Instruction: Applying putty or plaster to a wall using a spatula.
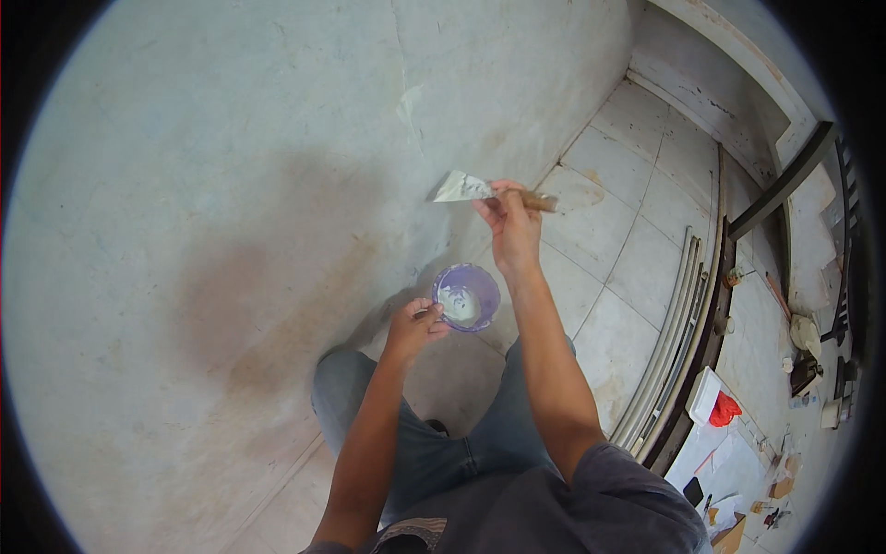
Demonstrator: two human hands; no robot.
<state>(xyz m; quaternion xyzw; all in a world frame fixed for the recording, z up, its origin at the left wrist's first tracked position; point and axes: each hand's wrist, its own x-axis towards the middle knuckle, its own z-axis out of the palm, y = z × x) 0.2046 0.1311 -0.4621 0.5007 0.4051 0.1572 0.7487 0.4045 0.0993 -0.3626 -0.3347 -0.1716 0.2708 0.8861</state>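
Held the purple tub (490, 294) in the left hand (417, 330), with fingers clamped on its left rim and the wall (277, 120) left of it. Had some putty (456, 305) remaining at its bottom. Held the putty knife (461, 187) beyond the tub in the right hand (513, 218), with fingers closed around the handle near a loaded blade. Saw a pale patch (410, 103) farther beyond the tub, apparently filled. Judged the work partly done, with bare crack (399, 39) farthest from the tub seemingly left to cover
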